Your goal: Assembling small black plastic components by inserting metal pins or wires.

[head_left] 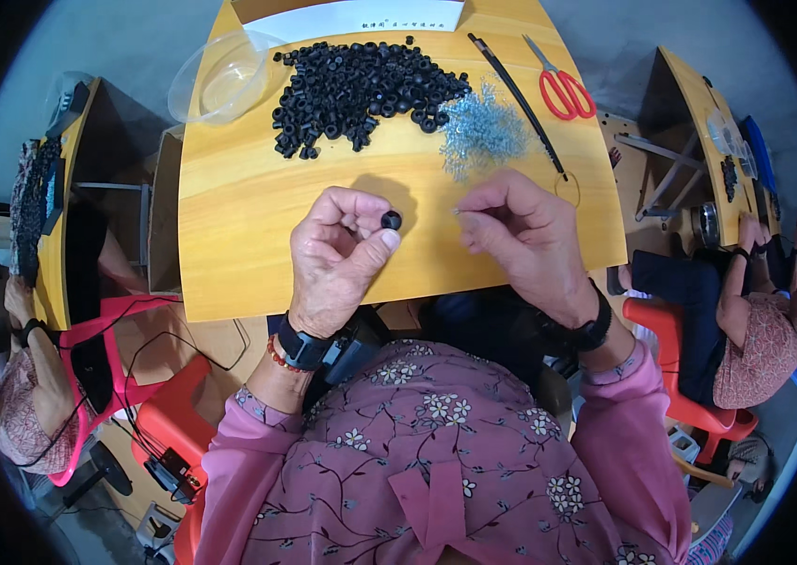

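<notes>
Hands hung above the near edge of the yellow table [248,235]: the left hand [337,254] pinched a black piece [391,219], while the right hand [535,243] drew its fingertips narrow, their contents too tiny to tell. A firm left pinch with the piece's face uncovered, and small right-hand moves, probably served best. Beyond lay pale clear bits [485,132], then black pieces [351,89] heaped toward the far edge, scissors [563,89] near the far right corner.

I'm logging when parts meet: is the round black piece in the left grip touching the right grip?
Apart. The head view shows yellow tabletop between the round black piece, pinched in the left grip, and the right grip.
</notes>
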### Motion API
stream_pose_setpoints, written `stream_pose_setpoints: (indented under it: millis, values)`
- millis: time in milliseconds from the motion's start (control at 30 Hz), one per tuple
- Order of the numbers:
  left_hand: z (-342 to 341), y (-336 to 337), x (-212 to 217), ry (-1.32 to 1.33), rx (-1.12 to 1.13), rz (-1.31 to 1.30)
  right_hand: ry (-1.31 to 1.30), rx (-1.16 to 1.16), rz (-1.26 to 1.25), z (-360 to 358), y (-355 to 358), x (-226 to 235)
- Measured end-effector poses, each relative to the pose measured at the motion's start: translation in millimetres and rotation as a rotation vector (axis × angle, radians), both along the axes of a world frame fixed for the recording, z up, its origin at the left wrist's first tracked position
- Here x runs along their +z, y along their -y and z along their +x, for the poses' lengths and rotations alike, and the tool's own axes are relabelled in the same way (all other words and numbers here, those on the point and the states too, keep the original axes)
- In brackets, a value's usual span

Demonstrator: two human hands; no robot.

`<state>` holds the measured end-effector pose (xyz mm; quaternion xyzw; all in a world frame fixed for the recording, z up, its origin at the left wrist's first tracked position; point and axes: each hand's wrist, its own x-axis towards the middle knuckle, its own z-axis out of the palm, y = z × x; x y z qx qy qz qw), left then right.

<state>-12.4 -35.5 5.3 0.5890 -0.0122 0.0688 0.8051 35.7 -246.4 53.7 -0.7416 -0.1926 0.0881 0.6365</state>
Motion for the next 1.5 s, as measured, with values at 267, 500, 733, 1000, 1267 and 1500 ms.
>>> stream_pose_setpoints:
  millis: [267, 500, 733, 1000, 1267, 1500]
  values:
    - [-2.9, -4.5, 4.0, 0.006, -0.106, -0.148, 0.234, 0.225, -0.098, 6.6, -22.5, 9.4]
    - [-1.1, -7.4, -2.8, 0.097, -0.131, -0.134, 0.222, 0.247, -0.12, 8.4, -28.4, 11.0]
    - [-2.1, -5.9, 0.6, -0.014, -0.128, -0.185, 0.149, 0.242, -0.168, 8.2, -33.5, 15.8]
    - [-2.6, -6.4, -1.4, -0.064, -0.18, -0.196, -0.137, 0.28, -0.132, 13.8, -31.0, 17.8]
    - [-0.4, -6.7, -9.6, -0.079, -0.194, -0.304, 0.189, 0.226, -0.069, 6.3, -26.4, -1.0]
    - [-1.9, -0.1, -7.5, -0.092, -0.156, -0.301, 0.456, 0.198, -0.204, -2.5, -25.5, -3.0]
